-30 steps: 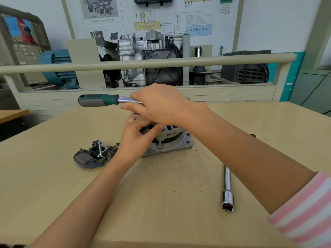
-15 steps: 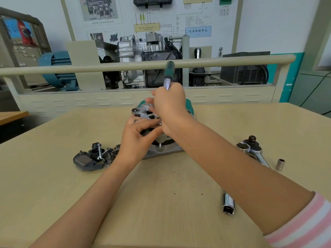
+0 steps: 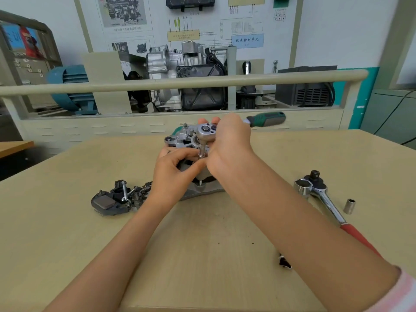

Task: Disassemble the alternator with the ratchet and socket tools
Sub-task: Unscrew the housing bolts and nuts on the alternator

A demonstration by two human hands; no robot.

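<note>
The alternator [image 3: 191, 154] is stood on its mounting flange near the middle of the tabletop [image 3: 67, 244], toward the far edge. The green-handled ratchet [image 3: 208, 129] is seated through a short socket [image 3: 202, 152] on a housing bolt, its handle pointing toward the far right corner. The right hand [image 3: 229, 143] is closed around the ratchet just behind its head, presumably for close control. The left hand [image 3: 175, 170] is curled against the alternator body, fingertips pinching at the socket, evidently steadying it. Removed parts [image 3: 117, 197] lie left; a second ratchet [image 3: 319, 194] and loose socket [image 3: 349, 206] lie near the right edge.
</note>
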